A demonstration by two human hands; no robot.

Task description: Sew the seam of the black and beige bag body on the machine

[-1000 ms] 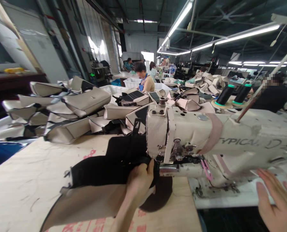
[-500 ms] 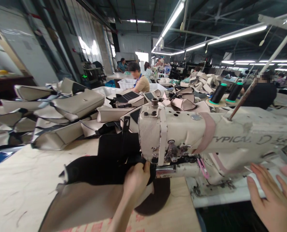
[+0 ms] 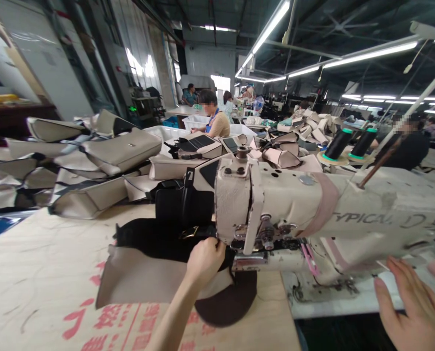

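Observation:
Under the head of the white sewing machine (image 3: 283,195) lies an unfinished bag (image 3: 140,273), beige below and black above, with a dark brown rounded end piece (image 3: 232,302). A gold buckle (image 3: 190,232) shows on its black part. My left hand (image 3: 206,258) pinches the black material close to the needle area; its fingertips are partly hidden there. At the right, my right hand (image 3: 411,302) is open beside the machine's base, fingers stretched out. By its fingertips a thin white strip (image 3: 383,265) shows; whether the hand touches it, I cannot tell.
Beige bags (image 3: 118,151) are heaped behind the wooden board (image 3: 27,273), which has red printing. Two black thread cones (image 3: 337,145) stand behind the machine. A person in a tan top (image 3: 219,124) sits beyond the heap, with others farther back.
The bag's beige side has swung rightward and up, uncovering more red printing on the board. The buckle has come into clearer view. My left hand stays by the needle area.

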